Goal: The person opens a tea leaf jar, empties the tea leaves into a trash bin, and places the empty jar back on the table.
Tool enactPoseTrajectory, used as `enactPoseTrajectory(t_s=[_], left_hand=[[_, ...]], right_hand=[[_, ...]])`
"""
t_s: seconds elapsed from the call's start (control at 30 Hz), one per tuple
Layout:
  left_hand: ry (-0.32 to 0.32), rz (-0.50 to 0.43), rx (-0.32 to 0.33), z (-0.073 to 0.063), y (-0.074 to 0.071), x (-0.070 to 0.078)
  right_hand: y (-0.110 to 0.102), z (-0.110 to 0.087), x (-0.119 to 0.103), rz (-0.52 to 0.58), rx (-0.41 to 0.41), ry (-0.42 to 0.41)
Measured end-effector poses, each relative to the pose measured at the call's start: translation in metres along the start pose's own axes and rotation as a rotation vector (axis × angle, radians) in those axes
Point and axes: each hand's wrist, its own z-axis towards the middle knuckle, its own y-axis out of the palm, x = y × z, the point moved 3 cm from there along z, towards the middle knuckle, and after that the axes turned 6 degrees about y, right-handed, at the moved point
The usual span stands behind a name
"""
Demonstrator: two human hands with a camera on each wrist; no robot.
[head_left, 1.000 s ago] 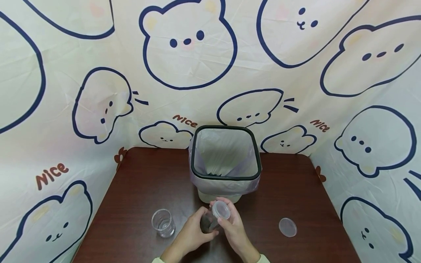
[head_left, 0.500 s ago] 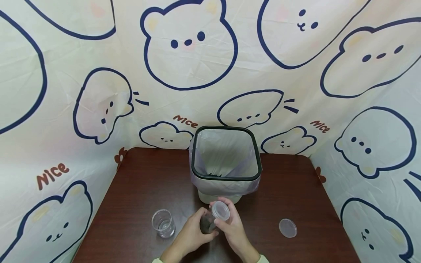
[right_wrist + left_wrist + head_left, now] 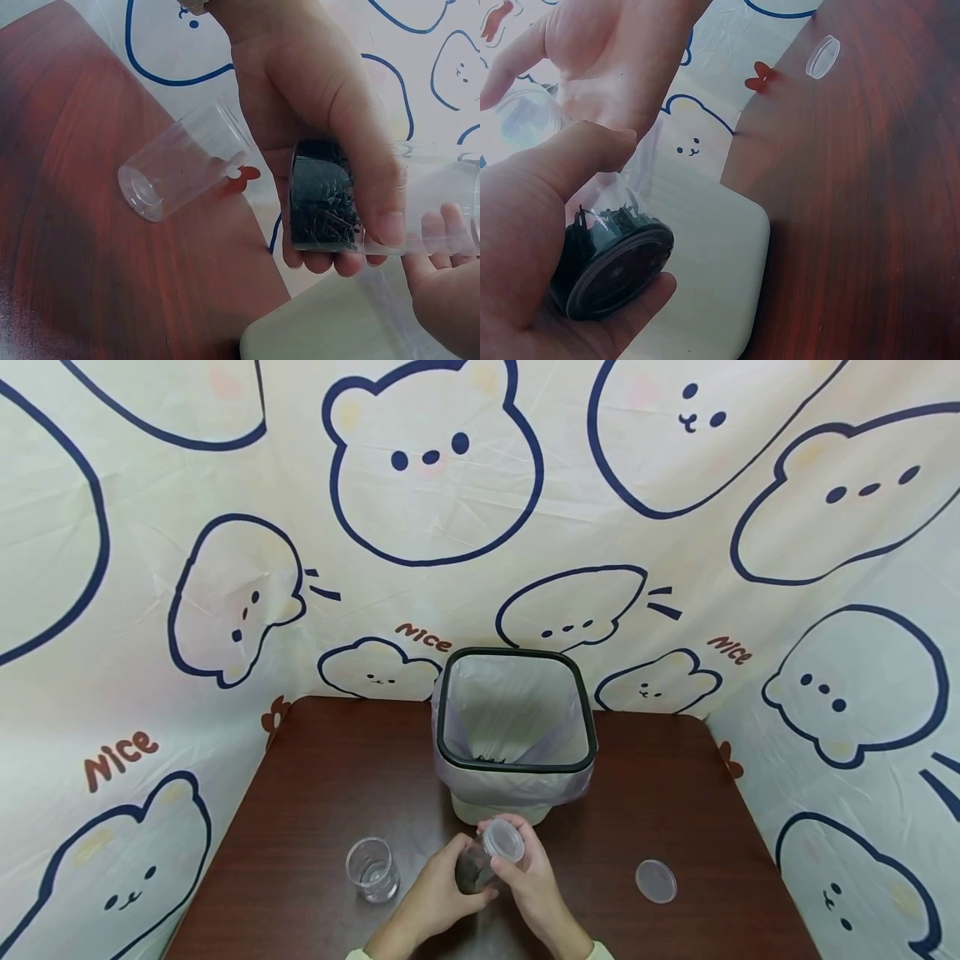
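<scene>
A clear jar [image 3: 470,870] with dark, leaf-like shreds [image 3: 326,195] packed at its base end is held tilted between both hands. My left hand [image 3: 438,885] grips the jar's lower body, thumb over its side and fingers beneath, as the left wrist view shows. Around the upper end, my right hand [image 3: 534,883] holds the jar by its translucent round top [image 3: 505,840], the thumb lying against the rim. Both hands are just in front of the bin. In the right wrist view the right fingers [image 3: 450,225] show through the clear wall.
A bin [image 3: 516,767] with a black rim and pale purple liner stands behind the hands, dark bits low inside. To the left is a clear cup [image 3: 372,870]; to the right, a clear round lid [image 3: 656,881] lies on the brown table [image 3: 345,760]. Patterned cloth [image 3: 435,510] encloses the table.
My right thumb has shifted slightly left at the jar's top, and the right fingertips have dropped a little. The left hand and the other things keep their places.
</scene>
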Motion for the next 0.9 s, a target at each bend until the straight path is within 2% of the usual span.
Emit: enactPoseTrajectory(t_s=[0.57, 0.9], left_hand=[[-0.001, -0.001, -0.009, 0.0001, 0.0001, 0.0013], [0.018, -0.006, 0.015, -0.0016, 0.0017, 0.0015]], right_hand=[[-0.0052, -0.0016, 0.0036, 0.000, -0.012, -0.011], [-0.0048, -0.0032, 0.0034, 0.027, -0.023, -0.003]])
